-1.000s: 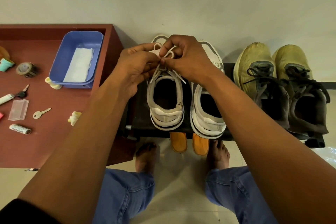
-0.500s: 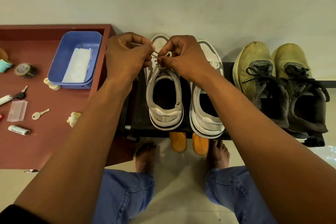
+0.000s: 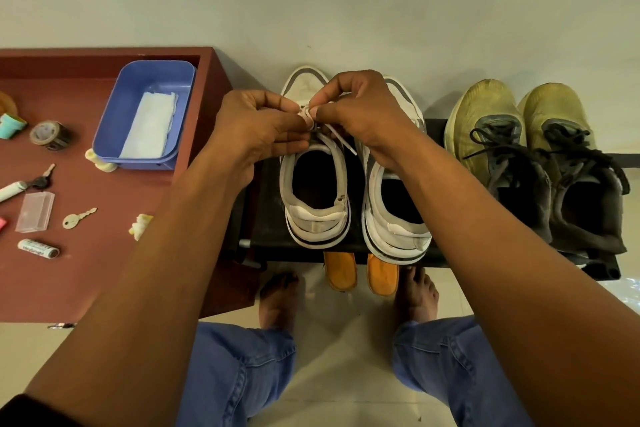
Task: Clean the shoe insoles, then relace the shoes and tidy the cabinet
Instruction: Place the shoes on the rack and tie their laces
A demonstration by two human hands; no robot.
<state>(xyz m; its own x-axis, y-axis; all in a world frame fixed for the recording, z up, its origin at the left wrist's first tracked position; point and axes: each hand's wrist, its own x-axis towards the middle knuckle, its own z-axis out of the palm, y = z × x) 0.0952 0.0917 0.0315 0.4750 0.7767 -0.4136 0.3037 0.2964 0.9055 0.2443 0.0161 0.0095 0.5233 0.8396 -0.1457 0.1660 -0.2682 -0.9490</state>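
Observation:
Two white sneakers stand side by side on a black shoe rack, heels toward me. Over the tongue of the left white sneaker, my left hand and my right hand meet, each pinching the white lace at a small knot. A loose lace end trails toward the right white sneaker, whose front part my right hand and forearm cover.
A pair of yellow-green sneakers with dark laces stands at the rack's right. Orange insoles poke out under the rack. A red-brown cabinet top on the left carries a blue tray with a white cloth, tape, keys, a battery and a clear box.
My left hand pulled out leftward with the lace, then came back in. Both hands now meet over the knot, which looks smaller and tighter.

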